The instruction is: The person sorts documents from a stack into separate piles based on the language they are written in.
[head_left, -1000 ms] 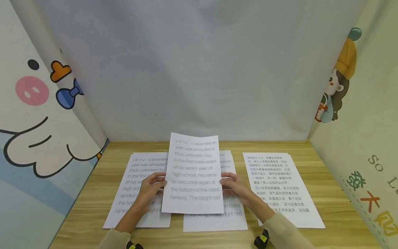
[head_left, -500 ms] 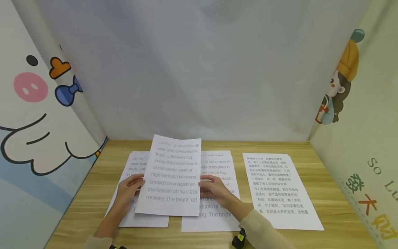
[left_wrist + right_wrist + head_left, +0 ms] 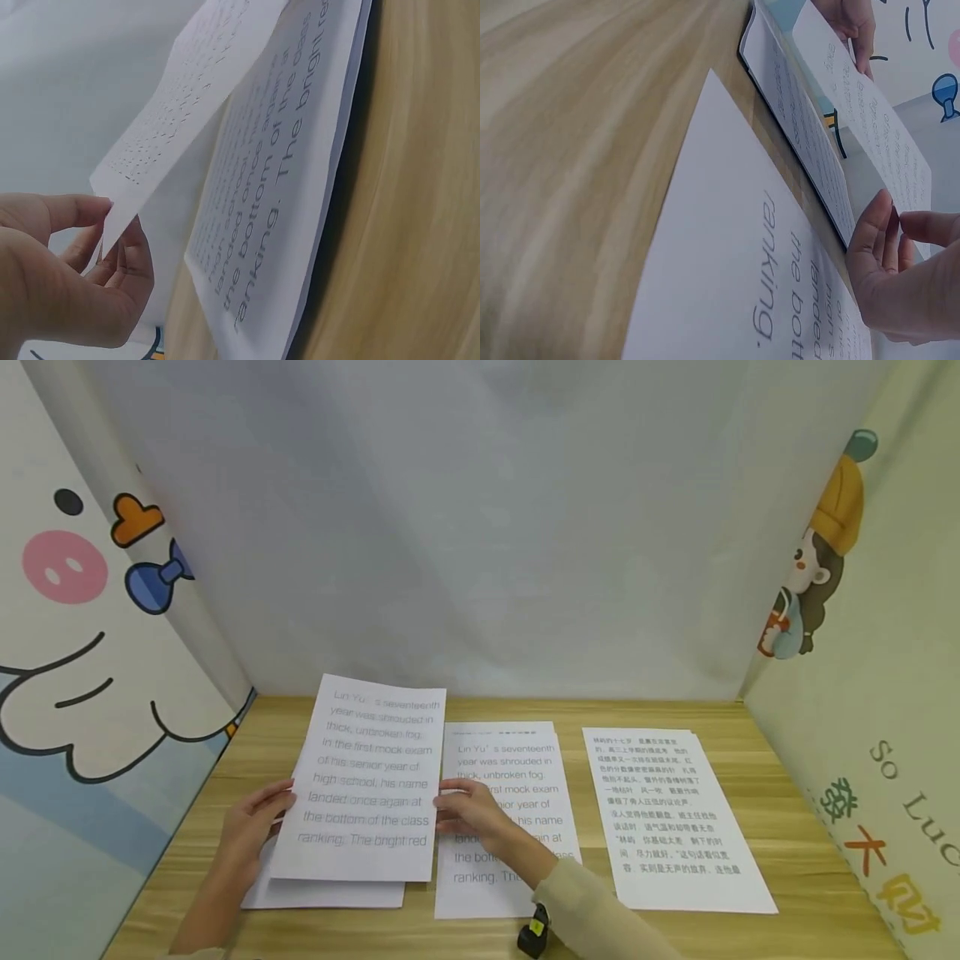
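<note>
Both hands hold up one printed sheet of paper [image 3: 360, 777] by its side edges, tilted above the left paper stack [image 3: 322, 895]. My left hand [image 3: 251, 822] pinches its left edge, thumb on the printed face and fingers behind, as the left wrist view shows. On the opposite edge, my right hand [image 3: 472, 814] pinches the sheet between thumb and fingers. In the left wrist view a gap shows between the held sheet [image 3: 180, 112] and the stack [image 3: 262, 195] below. Most of that stack is hidden by the sheet in the head view.
A middle stack [image 3: 480, 893] with the same English text lies partly under the right forearm. Farther right is a stack with Chinese text [image 3: 675, 827]. All rest on a wooden table [image 3: 637, 714], with a pale curtain [image 3: 480, 527] behind and cartoon-printed panels at both sides.
Both hands have carried the sheet leftward, from over the middle stack to over the left one. The middle stack now shows more fully; the left one is mostly covered.
</note>
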A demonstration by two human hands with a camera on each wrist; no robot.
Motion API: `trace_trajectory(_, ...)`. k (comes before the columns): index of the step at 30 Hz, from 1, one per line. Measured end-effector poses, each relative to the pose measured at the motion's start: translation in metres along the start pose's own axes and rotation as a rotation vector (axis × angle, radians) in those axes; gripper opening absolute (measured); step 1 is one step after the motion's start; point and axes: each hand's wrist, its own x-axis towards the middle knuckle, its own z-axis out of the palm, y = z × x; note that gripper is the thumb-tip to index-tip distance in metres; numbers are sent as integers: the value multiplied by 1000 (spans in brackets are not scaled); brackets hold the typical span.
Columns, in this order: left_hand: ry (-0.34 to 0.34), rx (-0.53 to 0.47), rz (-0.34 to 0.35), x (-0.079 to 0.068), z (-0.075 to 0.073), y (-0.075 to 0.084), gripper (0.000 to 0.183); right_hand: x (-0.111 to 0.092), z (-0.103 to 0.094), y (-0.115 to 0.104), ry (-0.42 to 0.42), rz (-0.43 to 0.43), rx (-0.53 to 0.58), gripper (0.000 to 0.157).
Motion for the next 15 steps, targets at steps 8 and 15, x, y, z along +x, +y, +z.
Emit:
trace_trajectory(8,28,-65,-37,5,-23,-5,38,11,32,7,-18,-45,46,42)
trace_trajectory(15,-16,-72,-48,10,-31,-16,27,16,39,13,16,-31,-43,36)
